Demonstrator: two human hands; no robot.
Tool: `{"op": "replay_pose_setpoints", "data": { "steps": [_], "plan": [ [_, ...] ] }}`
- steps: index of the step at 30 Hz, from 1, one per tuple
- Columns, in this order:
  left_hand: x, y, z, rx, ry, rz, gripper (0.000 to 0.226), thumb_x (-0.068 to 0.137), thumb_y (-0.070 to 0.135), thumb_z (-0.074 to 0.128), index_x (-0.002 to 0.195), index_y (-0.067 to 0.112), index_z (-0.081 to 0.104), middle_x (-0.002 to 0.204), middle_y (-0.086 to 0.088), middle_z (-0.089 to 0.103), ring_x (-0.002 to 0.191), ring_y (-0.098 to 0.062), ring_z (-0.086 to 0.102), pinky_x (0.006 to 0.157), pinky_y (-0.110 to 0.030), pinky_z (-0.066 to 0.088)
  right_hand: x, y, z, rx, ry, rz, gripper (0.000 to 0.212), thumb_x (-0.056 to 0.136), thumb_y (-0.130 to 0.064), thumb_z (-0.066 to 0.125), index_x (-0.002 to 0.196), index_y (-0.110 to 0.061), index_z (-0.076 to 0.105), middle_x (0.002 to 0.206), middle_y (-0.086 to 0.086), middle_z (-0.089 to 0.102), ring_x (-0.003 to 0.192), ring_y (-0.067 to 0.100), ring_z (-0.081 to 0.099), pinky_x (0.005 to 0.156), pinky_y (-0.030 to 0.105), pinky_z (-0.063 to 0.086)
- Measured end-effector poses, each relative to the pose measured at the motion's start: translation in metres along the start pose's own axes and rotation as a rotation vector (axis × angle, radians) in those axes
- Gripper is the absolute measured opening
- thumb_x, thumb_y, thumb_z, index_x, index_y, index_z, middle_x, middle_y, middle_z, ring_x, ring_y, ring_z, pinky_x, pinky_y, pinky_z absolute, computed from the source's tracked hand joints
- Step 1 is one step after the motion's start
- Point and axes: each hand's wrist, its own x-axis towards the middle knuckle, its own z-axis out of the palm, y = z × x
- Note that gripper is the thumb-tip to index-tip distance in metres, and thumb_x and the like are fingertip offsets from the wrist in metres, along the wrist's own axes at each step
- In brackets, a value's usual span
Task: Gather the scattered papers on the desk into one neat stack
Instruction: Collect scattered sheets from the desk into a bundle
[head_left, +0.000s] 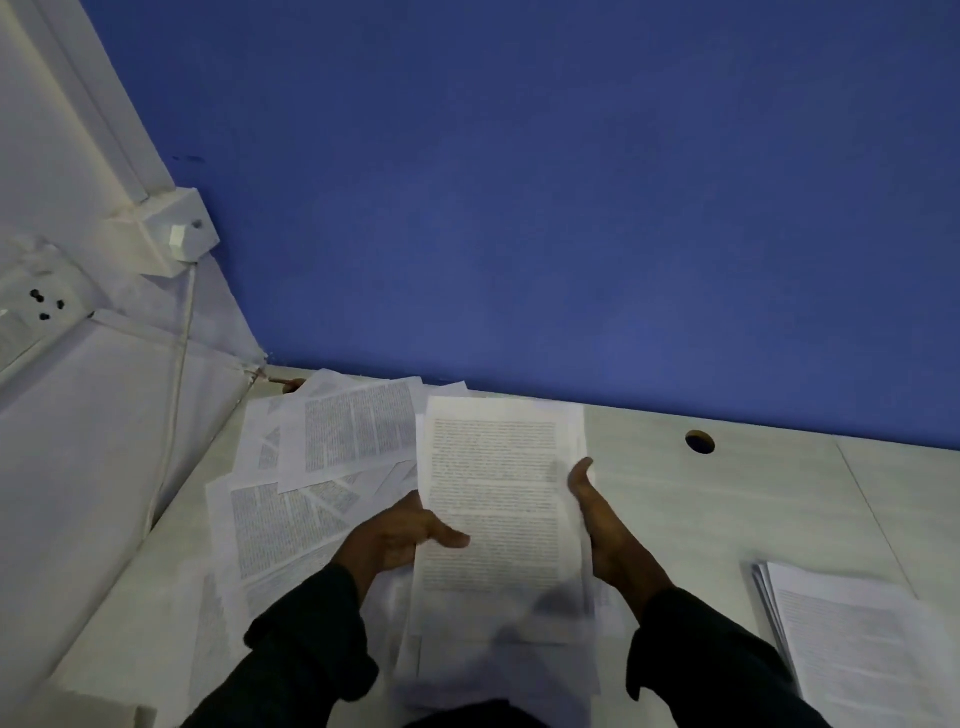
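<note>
Left hand (400, 535) pinches printed white paper sheaf (498, 499); right hand (602, 519), fingers straight, should square its edge before stacking.

Head view, down over desk (727, 499)

A pale desk (727, 499) against a blue wall, with a round cable hole (700, 442) near its back edge. Printed papers (332, 467) lie scattered and overlapping at left; a stack (852, 644) sits at right.
</note>
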Motion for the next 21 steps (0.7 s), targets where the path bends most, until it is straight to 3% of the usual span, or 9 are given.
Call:
{"op": "replay_pose_setpoints", "data": {
  "steps": [4, 8, 12, 15, 19, 21],
  "plan": [
    [0.000, -0.009, 0.003, -0.319, 0.030, 0.017, 0.051, 0.090, 0.006, 0.073, 0.138, 0.005, 0.057, 0.137, -0.018, 0.061, 0.128, -0.035, 0.058, 0.114, -0.053, 0.040, 0.006, 0.007, -0.003, -0.130, 0.028, -0.051, 0.059, 0.093, -0.052, 0.066, 0.143, -0.023, 0.055, 0.136, 0.014, 0.067, 0.124, 0.038, 0.065, 0.107, 0.060, 0.048],
    [-0.005, -0.009, 0.010, -0.225, 0.037, 0.005, 0.050, 0.086, 0.000, 0.074, 0.134, 0.008, 0.062, 0.132, -0.016, 0.065, 0.122, -0.034, 0.062, 0.108, -0.051, 0.046, 0.004, 0.012, 0.001, -0.287, -0.055, -0.152, 0.053, 0.089, -0.017, 0.079, 0.139, -0.018, 0.061, 0.136, 0.010, 0.067, 0.125, 0.030, 0.065, 0.113, 0.052, 0.046],
    [-0.001, -0.013, 0.002, -0.301, 0.133, 0.022, 0.050, 0.084, 0.000, 0.075, 0.132, 0.005, 0.062, 0.130, -0.018, 0.066, 0.120, -0.034, 0.064, 0.107, -0.051, 0.047, 0.004, 0.015, 0.000, -0.234, -0.024, -0.168, 0.054, 0.085, -0.013, 0.083, 0.136, -0.015, 0.064, 0.134, 0.011, 0.069, 0.125, 0.032, 0.065, 0.114, 0.055, 0.044],
    [0.000, -0.015, 0.005, -0.157, 0.077, 0.013, 0.057, 0.077, 0.000, 0.082, 0.131, 0.010, 0.064, 0.128, -0.012, 0.069, 0.119, -0.030, 0.065, 0.105, -0.048, 0.050, 0.001, 0.017, 0.002, -0.327, -0.046, -0.173, 0.056, 0.084, -0.014, 0.084, 0.136, -0.018, 0.064, 0.134, 0.008, 0.069, 0.125, 0.029, 0.065, 0.110, 0.051, 0.048],
    [0.003, -0.020, 0.005, -0.169, 0.149, 0.013, 0.055, 0.075, -0.002, 0.082, 0.127, 0.010, 0.067, 0.126, -0.012, 0.070, 0.116, -0.028, 0.067, 0.103, -0.047, 0.051, 0.001, 0.016, 0.008, -0.338, 0.030, -0.166, 0.052, 0.080, -0.009, 0.086, 0.129, -0.016, 0.069, 0.127, 0.007, 0.073, 0.117, 0.025, 0.070, 0.104, 0.044, 0.053],
    [0.004, -0.019, 0.003, -0.167, 0.226, 0.029, 0.051, 0.075, -0.002, 0.083, 0.122, 0.010, 0.069, 0.122, -0.012, 0.071, 0.111, -0.028, 0.069, 0.095, -0.044, 0.056, -0.002, 0.016, 0.007, -0.378, 0.042, -0.146, 0.049, 0.079, -0.009, 0.086, 0.125, -0.014, 0.071, 0.121, 0.007, 0.076, 0.111, 0.025, 0.073, 0.099, 0.042, 0.056]
  ]
}}
